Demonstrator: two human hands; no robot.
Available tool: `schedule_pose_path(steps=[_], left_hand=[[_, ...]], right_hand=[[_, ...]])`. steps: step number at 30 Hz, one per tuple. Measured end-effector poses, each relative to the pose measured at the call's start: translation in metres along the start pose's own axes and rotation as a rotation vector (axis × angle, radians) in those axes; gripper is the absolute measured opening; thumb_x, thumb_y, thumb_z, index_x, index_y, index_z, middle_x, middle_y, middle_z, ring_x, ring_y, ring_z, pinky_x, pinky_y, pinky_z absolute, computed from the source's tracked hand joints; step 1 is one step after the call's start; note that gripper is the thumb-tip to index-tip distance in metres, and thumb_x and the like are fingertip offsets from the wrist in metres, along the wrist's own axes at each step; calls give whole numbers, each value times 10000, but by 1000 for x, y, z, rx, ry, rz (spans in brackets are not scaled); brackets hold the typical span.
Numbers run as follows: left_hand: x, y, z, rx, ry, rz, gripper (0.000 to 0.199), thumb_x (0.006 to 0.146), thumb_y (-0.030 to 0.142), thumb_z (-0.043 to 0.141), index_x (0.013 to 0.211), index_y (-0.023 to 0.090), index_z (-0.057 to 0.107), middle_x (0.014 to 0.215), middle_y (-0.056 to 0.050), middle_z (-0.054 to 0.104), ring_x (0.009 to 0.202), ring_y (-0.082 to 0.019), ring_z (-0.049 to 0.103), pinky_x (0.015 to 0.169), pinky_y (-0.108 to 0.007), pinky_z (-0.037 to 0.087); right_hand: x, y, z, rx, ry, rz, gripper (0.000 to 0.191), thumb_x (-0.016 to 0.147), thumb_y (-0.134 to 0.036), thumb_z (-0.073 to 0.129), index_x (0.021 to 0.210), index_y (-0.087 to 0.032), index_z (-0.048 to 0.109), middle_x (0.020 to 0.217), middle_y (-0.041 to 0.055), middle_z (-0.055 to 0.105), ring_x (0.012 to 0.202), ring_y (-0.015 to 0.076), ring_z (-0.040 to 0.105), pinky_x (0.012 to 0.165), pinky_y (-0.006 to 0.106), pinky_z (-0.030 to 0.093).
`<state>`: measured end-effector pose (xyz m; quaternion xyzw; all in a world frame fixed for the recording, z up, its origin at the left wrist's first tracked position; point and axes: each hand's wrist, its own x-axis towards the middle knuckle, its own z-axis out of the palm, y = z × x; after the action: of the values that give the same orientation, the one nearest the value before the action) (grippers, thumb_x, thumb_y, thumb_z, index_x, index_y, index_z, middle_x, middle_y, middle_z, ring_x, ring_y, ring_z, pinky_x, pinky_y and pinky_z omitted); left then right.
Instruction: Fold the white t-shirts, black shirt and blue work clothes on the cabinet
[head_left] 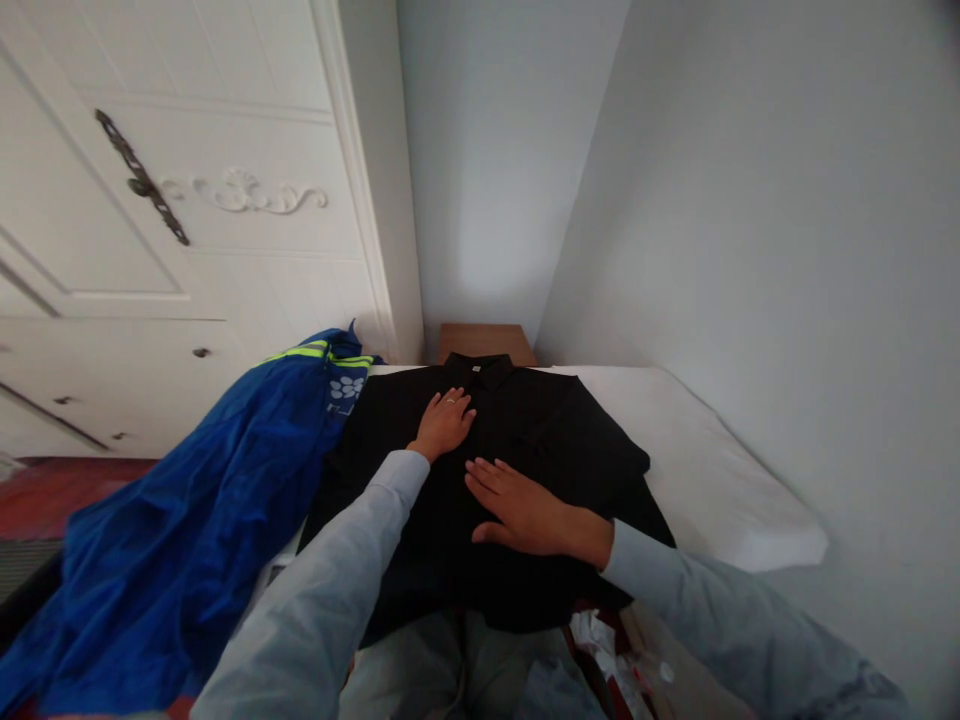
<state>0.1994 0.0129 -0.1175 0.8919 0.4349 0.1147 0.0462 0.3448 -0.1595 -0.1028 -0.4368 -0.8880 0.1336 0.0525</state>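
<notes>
A black collared shirt (555, 430) lies spread out, front side up, with its collar at the far end. My left hand (444, 422) rests on the upper chest of the shirt, fingers stretched forward, a ring on one finger. Lower down and to the right, my right hand (521, 507) lies flat on the shirt front with its fingers extended and thumb apart. Neither hand grips anything. The shirt's lower edge reaches my lap, and my left forearm covers part of its left side.
A blue garment with yellow-green stripes (202, 480) drapes at the left. Beneath the shirt is a white padded surface (720, 470), bordered by a grey wall. A white wardrobe (285, 130) stands at left, a brown wooden piece (484, 338) behind. Crumpled clear plastic (600, 640) lies by my lap.
</notes>
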Motion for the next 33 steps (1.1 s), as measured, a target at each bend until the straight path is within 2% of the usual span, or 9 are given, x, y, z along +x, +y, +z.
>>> schedule_pose_path(steps=[5, 8, 11, 14, 19, 24, 28, 30, 33], left_hand=[[1, 0, 2, 2, 2, -3, 469, 1031, 378, 364, 1421, 180, 534, 1563, -119, 471, 1485, -242, 368, 1225, -448, 263], [2, 5, 0, 9, -27, -26, 477, 1029, 377, 343, 1435, 199, 520, 1582, -113, 446, 1498, -242, 342, 1229, -479, 244], [7, 12, -4, 26, -72, -74, 466, 1025, 330, 308, 1417, 217, 533, 1597, -123, 420, 1503, -280, 327, 1198, -595, 249], [12, 19, -6, 31, -109, -106, 454, 1002, 272, 322, 1378, 198, 564, 1580, -155, 436, 1483, -323, 356, 1138, -671, 296], [5, 22, -4, 24, -80, -133, 495, 1016, 281, 286, 1455, 207, 500, 1612, -133, 391, 1513, -286, 303, 1191, -623, 230], [-2, 21, -1, 15, -41, -147, 507, 1030, 315, 263, 1480, 238, 484, 1618, -105, 389, 1521, -258, 288, 1222, -562, 196], [3, 22, 0, -5, -44, -162, 553, 1046, 425, 201, 1453, 221, 514, 1614, -108, 394, 1515, -268, 300, 1216, -577, 201], [5, 23, 0, -22, -50, -172, 630, 1028, 546, 198, 1444, 201, 521, 1610, -136, 393, 1512, -297, 302, 1208, -606, 196], [6, 26, 0, -21, -65, -173, 786, 938, 727, 317, 1471, 175, 487, 1615, -185, 362, 1517, -351, 273, 1197, -650, 167]], right_hand=[[-39, -34, 16, 48, 49, -10, 885, 928, -635, 567, 1566, -62, 347, 1622, 238, 295, 1540, 321, 214, 1257, 493, 235], [-52, -41, 30, -9, 104, -60, 845, 891, -478, 711, 1555, -80, 372, 1595, 233, 362, 1511, 315, 301, 1238, 474, 306], [-54, -39, 45, -126, 292, -82, 558, 919, -219, 683, 1440, -91, 531, 1483, 210, 539, 1414, 277, 480, 1163, 418, 441], [-51, -34, 53, -197, 486, -93, 232, 957, -160, 615, 1163, -104, 704, 1287, 180, 699, 1216, 241, 664, 1020, 347, 568], [-49, -41, 53, -205, 645, -99, 132, 964, -178, 618, 987, -128, 738, 1114, 145, 772, 1021, 223, 750, 906, 337, 621], [-50, -47, 58, -148, 700, -94, 159, 982, -182, 584, 925, -158, 730, 1111, 113, 777, 1081, 215, 729, 941, 344, 605], [-54, -53, 60, -64, 672, -44, 219, 1008, -183, 521, 955, -146, 731, 1125, 126, 768, 1123, 216, 710, 964, 348, 593], [-56, -56, 51, 54, 631, -5, 235, 1015, -218, 514, 979, -168, 740, 1123, 108, 770, 1103, 203, 715, 956, 332, 590], [-50, -44, 19, 244, 589, 80, 237, 1013, -294, 534, 1004, -206, 755, 1095, 79, 777, 1028, 189, 729, 933, 316, 583]])
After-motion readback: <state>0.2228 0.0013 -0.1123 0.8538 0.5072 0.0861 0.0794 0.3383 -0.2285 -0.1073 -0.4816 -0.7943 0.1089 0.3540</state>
